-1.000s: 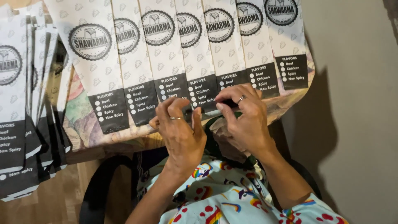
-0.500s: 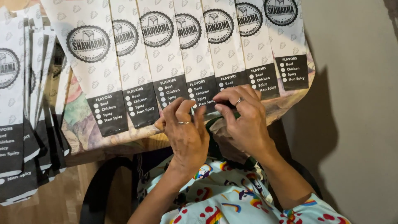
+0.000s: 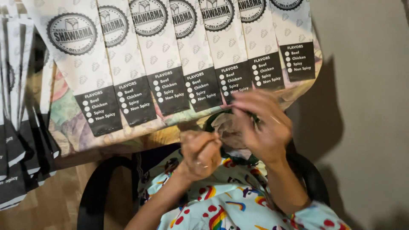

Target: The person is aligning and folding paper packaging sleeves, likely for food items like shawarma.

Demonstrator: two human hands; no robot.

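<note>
My left hand (image 3: 200, 153) is curled just below the table's edge, pinching one end of a crumpled, thin, pale brown wrapper (image 3: 228, 130). My right hand (image 3: 262, 127) is blurred by motion and covers the wrapper's other side, its fingers bent over it. Both hands are over my lap, in front of a row of long white paper sleeves (image 3: 168, 64) with black lower ends. The sleeves lie side by side on the table. A dark green rim (image 3: 211, 120) shows behind the wrapper; what it belongs to is hidden.
The sleeves lie on a table covered with a patterned cloth (image 3: 68, 123). More of these sleeves are stacked at the left (image 3: 12, 127). A black chair frame (image 3: 96, 187) curves around my lap. Grey floor (image 3: 366, 127) lies to the right.
Both hands have come back from the table's edge toward my lap. The left hand has dropped lower and closed into a fist, and the right hand is moving fast.
</note>
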